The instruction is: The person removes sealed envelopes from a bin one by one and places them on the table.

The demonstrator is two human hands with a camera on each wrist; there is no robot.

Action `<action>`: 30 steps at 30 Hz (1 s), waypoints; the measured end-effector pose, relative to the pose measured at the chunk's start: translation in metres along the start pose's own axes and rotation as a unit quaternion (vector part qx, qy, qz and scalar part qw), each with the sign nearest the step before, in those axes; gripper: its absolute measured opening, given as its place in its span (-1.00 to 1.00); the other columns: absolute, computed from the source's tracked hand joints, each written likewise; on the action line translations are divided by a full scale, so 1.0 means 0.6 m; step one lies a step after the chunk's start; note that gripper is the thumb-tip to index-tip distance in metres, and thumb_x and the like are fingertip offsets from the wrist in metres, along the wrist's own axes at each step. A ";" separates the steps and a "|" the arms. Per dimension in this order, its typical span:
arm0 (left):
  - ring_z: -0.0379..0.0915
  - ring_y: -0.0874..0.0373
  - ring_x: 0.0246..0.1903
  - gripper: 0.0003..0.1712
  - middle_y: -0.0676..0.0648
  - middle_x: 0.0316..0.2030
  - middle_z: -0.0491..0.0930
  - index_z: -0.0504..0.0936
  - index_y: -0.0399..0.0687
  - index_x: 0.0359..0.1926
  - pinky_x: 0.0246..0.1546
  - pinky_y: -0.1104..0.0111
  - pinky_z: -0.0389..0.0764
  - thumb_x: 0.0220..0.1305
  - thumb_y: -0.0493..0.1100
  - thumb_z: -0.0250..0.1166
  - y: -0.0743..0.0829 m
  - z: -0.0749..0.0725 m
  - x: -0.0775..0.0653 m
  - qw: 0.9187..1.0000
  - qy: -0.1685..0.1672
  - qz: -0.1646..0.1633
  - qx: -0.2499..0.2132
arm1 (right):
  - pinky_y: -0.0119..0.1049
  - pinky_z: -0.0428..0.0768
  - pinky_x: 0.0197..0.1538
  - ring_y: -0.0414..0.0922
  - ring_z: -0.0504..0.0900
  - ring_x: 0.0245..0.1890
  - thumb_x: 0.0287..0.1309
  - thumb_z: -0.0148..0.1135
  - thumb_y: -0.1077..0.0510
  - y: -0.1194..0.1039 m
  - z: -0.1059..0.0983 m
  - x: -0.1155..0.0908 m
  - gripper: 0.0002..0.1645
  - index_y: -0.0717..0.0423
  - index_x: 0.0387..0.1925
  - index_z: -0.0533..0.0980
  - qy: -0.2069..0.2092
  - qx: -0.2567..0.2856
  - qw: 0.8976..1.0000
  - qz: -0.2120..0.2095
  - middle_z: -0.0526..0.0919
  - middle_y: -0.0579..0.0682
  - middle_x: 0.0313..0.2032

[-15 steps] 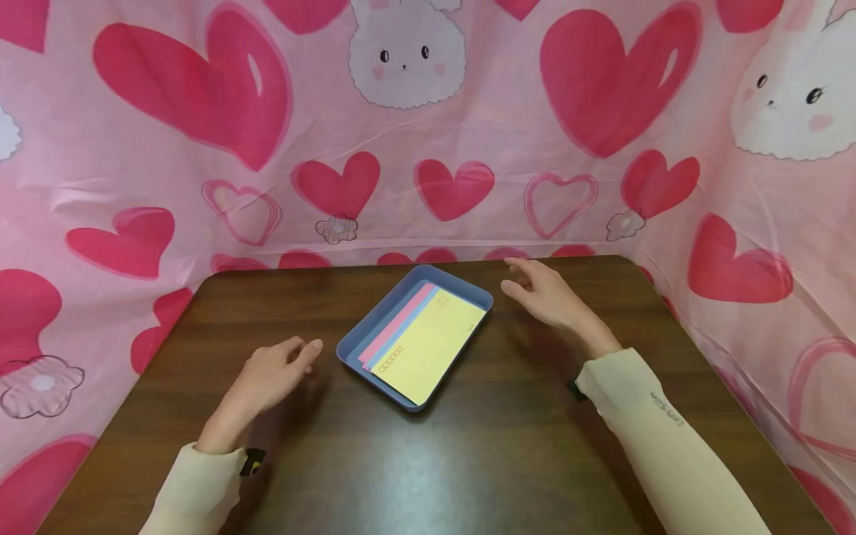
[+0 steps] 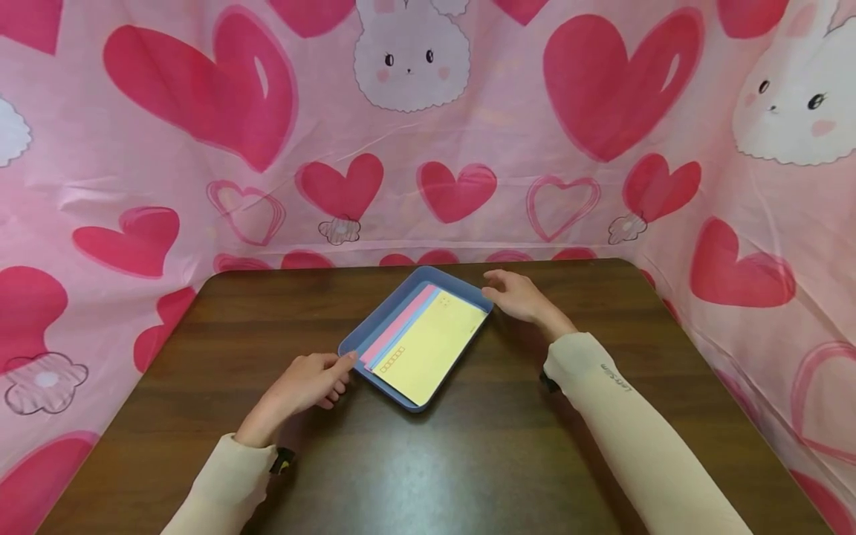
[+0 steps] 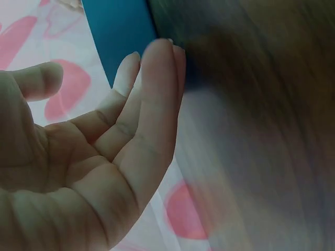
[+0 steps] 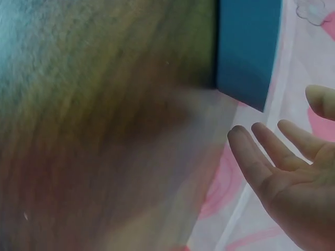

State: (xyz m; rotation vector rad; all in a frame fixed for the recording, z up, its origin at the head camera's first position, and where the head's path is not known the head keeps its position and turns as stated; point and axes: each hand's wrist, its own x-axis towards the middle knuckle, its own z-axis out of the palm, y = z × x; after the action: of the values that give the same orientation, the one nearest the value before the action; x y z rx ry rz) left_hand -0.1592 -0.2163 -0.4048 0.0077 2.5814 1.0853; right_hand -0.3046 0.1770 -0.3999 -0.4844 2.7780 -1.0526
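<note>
A shallow blue tray (image 2: 386, 319) sits at a slant on the wooden table. Inside lies a stack of paper envelopes: a yellow envelope (image 2: 431, 345) on top, printed with a row of small boxes, and edges of blue and pink ones (image 2: 401, 327) showing at its left. At the tray's near left corner is my left hand (image 2: 310, 383), thumb over the rim and fingers outside the wall; in the left wrist view the fingers extend beside the tray wall (image 3: 120, 36), thumb apart. My right hand (image 2: 521, 297) is by the far right corner, fingers spread and holding nothing.
The dark wooden table (image 2: 468, 461) reaches around the tray on every side. A pink cloth (image 2: 394, 134) with hearts and rabbits hangs behind the table's far edge and along both sides.
Both hands have moved inward to the tray: the left one rightward to the near left corner, the right one leftward to the far right corner. The tray and envelopes stay put.
</note>
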 end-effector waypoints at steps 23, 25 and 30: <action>0.64 0.10 -0.42 -0.36 -0.08 -0.37 0.71 0.73 -0.27 -0.08 -0.31 0.25 0.76 0.55 0.27 0.17 0.013 0.019 0.001 0.999 -0.016 -0.027 -0.019 | 0.20 0.45 0.42 0.24 0.52 0.37 0.61 0.04 -0.03 -0.003 0.038 0.010 -0.40 0.25 0.45 0.44 -0.017 0.002 1.000 0.011 0.56 0.29 0.35; 0.64 0.10 -0.41 -0.35 -0.09 -0.36 0.71 0.70 -0.29 -0.06 -0.31 0.24 0.77 0.55 0.28 0.18 0.013 0.018 0.003 0.999 -0.017 -0.026 -0.022 | 0.19 0.46 0.41 0.23 0.54 0.34 0.61 0.05 -0.03 -0.002 0.038 0.008 -0.42 0.24 0.43 0.46 -0.016 -0.001 1.000 0.013 0.58 0.28 0.33; 0.66 0.09 -0.39 -0.40 -0.12 -0.34 0.71 0.60 -0.30 -0.02 -0.29 0.21 0.78 0.57 0.24 0.18 0.013 0.015 0.010 0.999 -0.025 -0.022 -0.038 | 0.19 0.49 0.36 0.22 0.57 0.27 0.61 0.05 -0.05 -0.002 0.033 0.001 -0.45 0.22 0.36 0.51 -0.012 -0.004 1.000 0.023 0.62 0.27 0.26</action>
State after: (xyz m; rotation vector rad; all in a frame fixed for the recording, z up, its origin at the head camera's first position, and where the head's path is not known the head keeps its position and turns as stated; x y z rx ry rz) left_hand -0.1632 -0.2040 -0.4071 -0.0404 2.4819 1.1511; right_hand -0.3003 0.1638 -0.4142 -0.4289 2.7598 -1.0193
